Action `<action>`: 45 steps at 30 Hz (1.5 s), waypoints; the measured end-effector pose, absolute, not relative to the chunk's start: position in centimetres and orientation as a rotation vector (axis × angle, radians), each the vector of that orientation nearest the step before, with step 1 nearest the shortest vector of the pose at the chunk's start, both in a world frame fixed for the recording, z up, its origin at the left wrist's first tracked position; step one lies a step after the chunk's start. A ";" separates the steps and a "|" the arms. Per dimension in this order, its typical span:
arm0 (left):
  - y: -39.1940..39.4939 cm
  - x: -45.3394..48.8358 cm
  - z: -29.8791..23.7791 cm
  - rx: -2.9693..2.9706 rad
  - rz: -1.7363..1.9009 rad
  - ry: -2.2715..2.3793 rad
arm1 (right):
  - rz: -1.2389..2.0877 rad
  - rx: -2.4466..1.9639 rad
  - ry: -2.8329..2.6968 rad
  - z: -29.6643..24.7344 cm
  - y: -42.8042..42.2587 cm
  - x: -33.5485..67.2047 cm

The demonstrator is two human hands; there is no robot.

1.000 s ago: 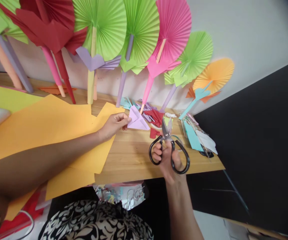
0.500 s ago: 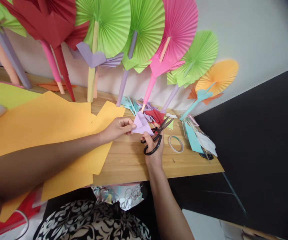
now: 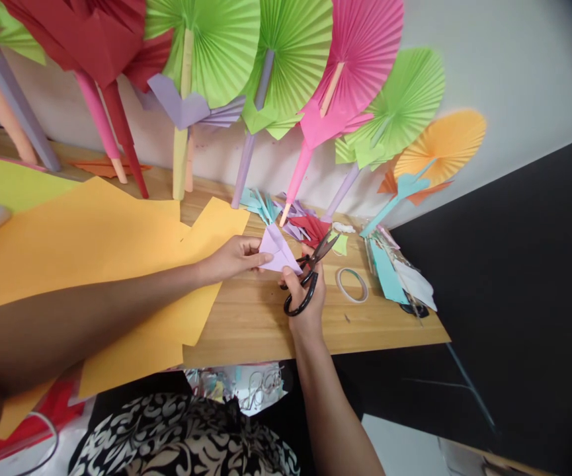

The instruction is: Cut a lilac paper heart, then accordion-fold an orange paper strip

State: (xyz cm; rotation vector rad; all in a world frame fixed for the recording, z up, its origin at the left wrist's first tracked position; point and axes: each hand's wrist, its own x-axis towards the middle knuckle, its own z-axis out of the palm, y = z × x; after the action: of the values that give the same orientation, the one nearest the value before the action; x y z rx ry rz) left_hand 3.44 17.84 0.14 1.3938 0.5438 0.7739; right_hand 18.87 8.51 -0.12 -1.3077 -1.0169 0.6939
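Note:
A small piece of folded lilac paper (image 3: 278,250), roughly triangular, is held above the wooden table between both hands. My left hand (image 3: 236,256) pinches its left side, thumb on top. At its lower right corner my right hand (image 3: 306,297) touches the paper with the thumb. The same right hand also keeps a pair of black-handled scissors (image 3: 310,274), loops toward me and blades pointing up and to the right, slightly apart. Some of the right fingers are hidden behind the scissors and paper.
Large orange-yellow paper sheets (image 3: 92,244) cover the table's left side. Paper fans on rolled sticks, such as a pink fan (image 3: 360,53), lean along the wall. Red folded paper (image 3: 313,228) lies behind my hands. A tape roll (image 3: 352,285) and a turquoise paper bundle (image 3: 389,274) lie to the right.
The lilac paper has turned slightly in my fingers, and my left thumb reaches further over it. The scissors stay in my right hand. The view has shifted a little.

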 end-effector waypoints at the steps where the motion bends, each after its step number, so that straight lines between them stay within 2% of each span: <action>1: 17.8 3.4 0.2 1.397 0.771 0.544 | 0.691 -1.311 -1.033 -0.1 8.5 18.9; 9: 17.5 3.6 0.1 1.376 0.817 0.591 | 0.707 -1.267 -1.046 0.2 8.4 18.6; 14: 17.7 3.2 0.3 1.279 0.909 0.643 | 0.885 -1.179 -0.926 1.0 6.6 19.3; 22: 17.1 3.3 0.9 1.249 0.928 0.608 | 1.129 -1.383 -0.963 2.2 1.8 20.0; 38: 16.2 3.4 1.4 1.256 0.862 0.577 | 1.034 -1.369 -1.101 1.5 0.7 18.8; 45: 16.1 3.4 1.1 1.235 0.813 0.591 | 0.994 -1.352 -0.929 2.1 1.2 19.1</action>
State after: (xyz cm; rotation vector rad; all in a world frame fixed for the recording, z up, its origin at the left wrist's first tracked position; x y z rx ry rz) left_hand 3.42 16.05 1.14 1.2351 0.5915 0.8130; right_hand 19.07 1.23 2.06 -1.3521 -0.9286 0.9938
